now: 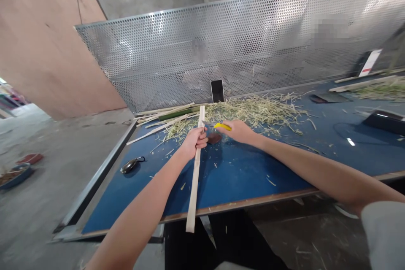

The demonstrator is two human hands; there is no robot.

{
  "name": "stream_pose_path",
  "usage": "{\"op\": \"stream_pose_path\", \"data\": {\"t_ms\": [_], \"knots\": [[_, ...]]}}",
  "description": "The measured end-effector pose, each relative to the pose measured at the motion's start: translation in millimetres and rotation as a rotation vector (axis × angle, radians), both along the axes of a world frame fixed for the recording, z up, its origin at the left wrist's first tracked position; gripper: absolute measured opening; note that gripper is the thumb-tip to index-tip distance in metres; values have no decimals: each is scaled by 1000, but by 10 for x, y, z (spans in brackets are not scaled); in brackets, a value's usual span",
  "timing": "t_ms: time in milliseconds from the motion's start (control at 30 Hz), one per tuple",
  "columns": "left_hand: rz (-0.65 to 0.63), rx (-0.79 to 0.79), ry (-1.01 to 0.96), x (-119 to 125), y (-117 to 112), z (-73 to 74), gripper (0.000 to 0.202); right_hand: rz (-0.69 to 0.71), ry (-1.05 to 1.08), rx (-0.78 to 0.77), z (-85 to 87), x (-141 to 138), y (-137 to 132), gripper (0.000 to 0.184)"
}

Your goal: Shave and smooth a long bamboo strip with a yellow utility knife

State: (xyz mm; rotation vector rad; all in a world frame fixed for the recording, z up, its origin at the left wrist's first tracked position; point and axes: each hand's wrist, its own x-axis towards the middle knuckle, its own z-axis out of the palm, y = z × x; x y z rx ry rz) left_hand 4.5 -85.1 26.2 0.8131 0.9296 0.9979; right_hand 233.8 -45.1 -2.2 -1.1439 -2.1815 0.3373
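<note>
My left hand (pixel 192 141) is closed around a long pale strip of wood or bamboo (pixel 193 190). The strip's near end sticks out past the table's front edge, and its far end points toward the pile of shavings. In my right hand (pixel 238 130) is a yellow-handled utility knife (pixel 222 127), its blade pointing left. The blade reaches the strip just above my left fingers; whether it touches the wood is hard to make out. A reddish-brown piece (pixel 214 138) lies on the table between my hands.
Shavings (pixel 259 112) lie piled along the back of the blue table (pixel 240 177), with more strips (pixel 158 130) and a green stalk (pixel 177 113) at left. A phone (pixel 217 91) leans on the perforated metal screen (pixel 177 55). A dark oval object (pixel 129 165) sits left; a black device (pixel 384 121) right.
</note>
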Motion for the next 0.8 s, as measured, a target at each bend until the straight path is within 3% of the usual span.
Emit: {"op": "stream_pose_path", "data": {"t_ms": [200, 333, 500, 700, 800], "knots": [[-22, -46, -8, 16, -43, 48, 11, 31, -105, -11, -60, -48, 8, 50], [-41, -58, 9, 11, -67, 49, 9, 43, -166, -37, -39, -10, 36, 62], [-50, -40, 37, 23, -94, 39, 14, -117, -372, -22, -17, -1, 60, 74], [-97, -35, 38, 47, -146, 66, 19, -206, -574, 18, 47, -10, 63, 69], [-131, -48, 18, 56, -177, 88, 19, -188, -618, 38, 86, 32, 89, 57]]}}
